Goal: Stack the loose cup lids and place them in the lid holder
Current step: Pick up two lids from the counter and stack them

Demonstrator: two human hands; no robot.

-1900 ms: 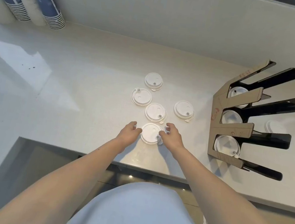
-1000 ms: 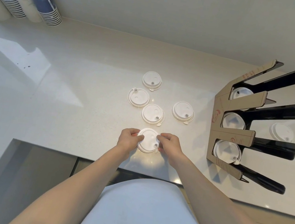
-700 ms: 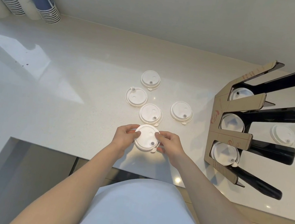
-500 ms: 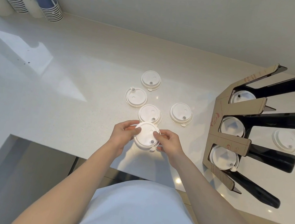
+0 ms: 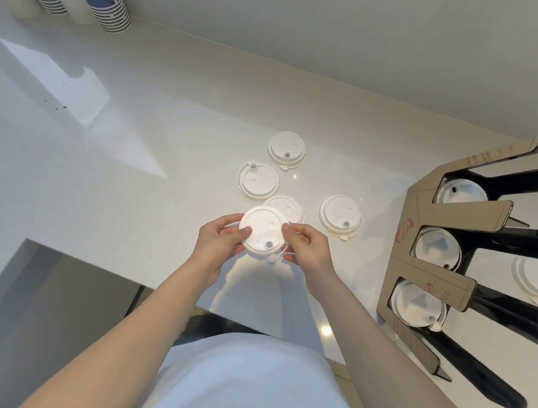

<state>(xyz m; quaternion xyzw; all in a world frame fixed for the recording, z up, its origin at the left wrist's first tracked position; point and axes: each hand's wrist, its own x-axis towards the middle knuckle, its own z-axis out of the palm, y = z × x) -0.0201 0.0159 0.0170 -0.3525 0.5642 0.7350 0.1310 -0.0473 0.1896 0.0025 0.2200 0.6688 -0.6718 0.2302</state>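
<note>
Two hands, left hand (image 5: 216, 248) and right hand (image 5: 309, 249), fingers (image 5: 239, 232) pinching one white cup lid (image 5: 262, 230) by its rim above the counter (image 5: 125, 183), partly covering another loose lid (image 5: 290, 205), three more (image 5: 258, 180) beyond, lid holder (image 5: 435, 286) well right.

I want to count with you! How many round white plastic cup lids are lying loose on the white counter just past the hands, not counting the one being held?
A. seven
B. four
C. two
B: past the held round white plastic lid, four loose lids lie on the white counter.
</note>
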